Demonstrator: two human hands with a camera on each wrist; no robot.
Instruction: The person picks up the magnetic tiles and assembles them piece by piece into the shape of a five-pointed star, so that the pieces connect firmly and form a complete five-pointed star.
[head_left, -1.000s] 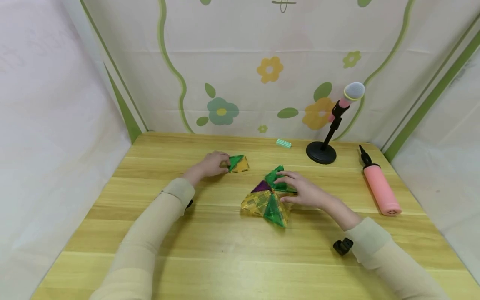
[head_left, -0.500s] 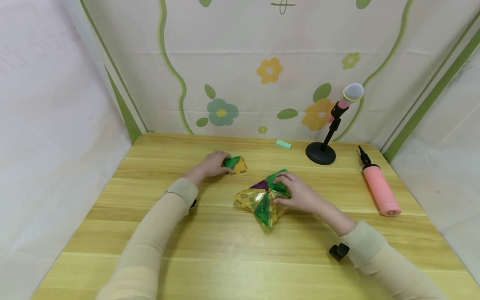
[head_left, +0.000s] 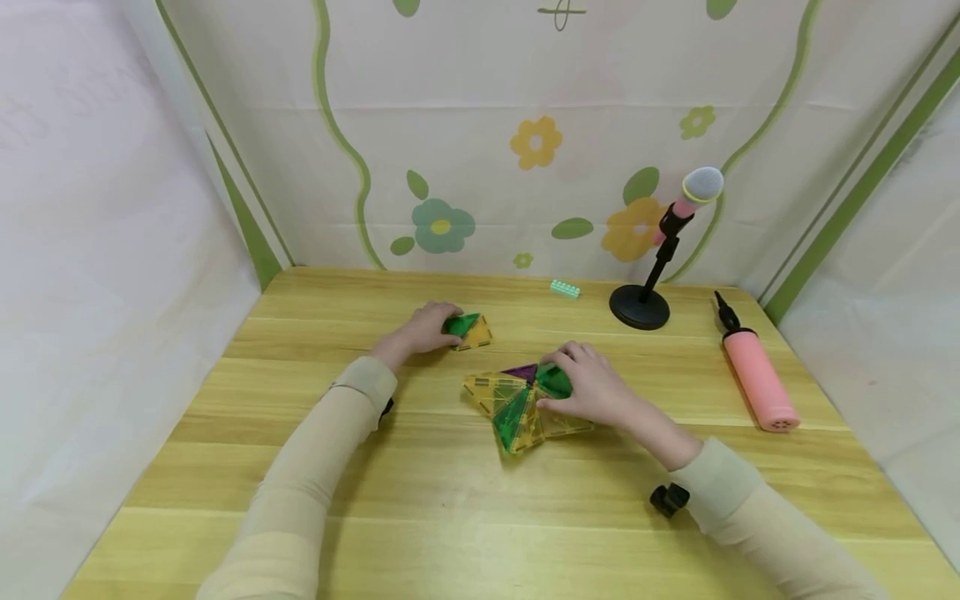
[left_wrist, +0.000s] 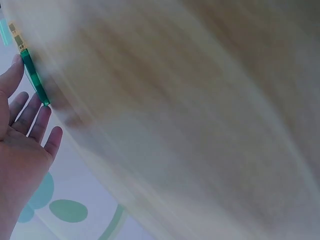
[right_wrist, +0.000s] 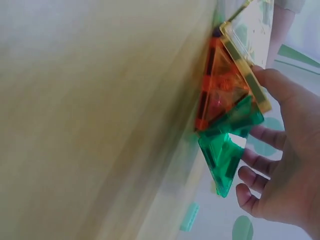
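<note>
My left hand (head_left: 429, 327) holds a flat pair of magnetic tiles at the back left of the table, a green triangle (head_left: 462, 323) beside a yellow tile (head_left: 478, 335). Thumb and fingers lie at opposite edges of the green tile in the left wrist view. Nearer the middle, my right hand (head_left: 588, 387) grips a raised, star-like build of magnetic tiles (head_left: 512, 417), thumb on the near side, fingers over the far side. The build joins yellow, green and purple (head_left: 522, 373) triangles; an orange tile (right_wrist: 220, 85) shows in the right wrist view. My palm covers its right part.
A small mint toy brick (head_left: 565, 288) lies near the back edge of the wooden table (head_left: 420, 517). A toy microphone (head_left: 702, 185) on a black stand (head_left: 640, 308) stands back right. Beyond it lies a pink hand pump (head_left: 761, 379). A flower-printed curtain (head_left: 480, 142) hangs behind.
The tile build has turned clockwise and shifted left with my right hand, whose fingers have closed further around it. The left hand has drawn its tile pair slightly leftward.
</note>
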